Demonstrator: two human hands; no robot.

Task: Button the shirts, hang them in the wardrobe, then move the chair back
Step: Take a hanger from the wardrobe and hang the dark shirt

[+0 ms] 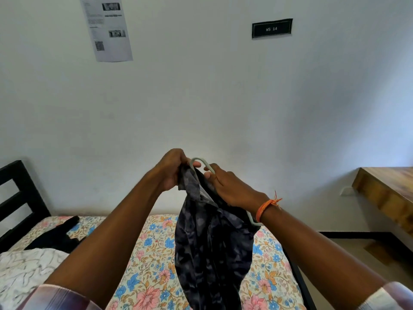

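Observation:
A dark blue patterned shirt [212, 247] hangs from a pale green hanger [199, 161], held up above the bed. My left hand [171, 170] grips the shirt's collar at the base of the hanger's hook. On the other side of the collar my right hand [232, 189] pinches the fabric just below the hook. The hanger's right shoulder tip [253, 221] pokes out under my right wrist. Most of the hanger is hidden inside the shirt.
The bed [152, 260] has a floral sheet and a black frame [20, 193]. A black garment [55, 237] and a white patterned cloth [26, 271] lie on its left side. A wooden desk [388, 191] stands at the right. A white wall is straight ahead.

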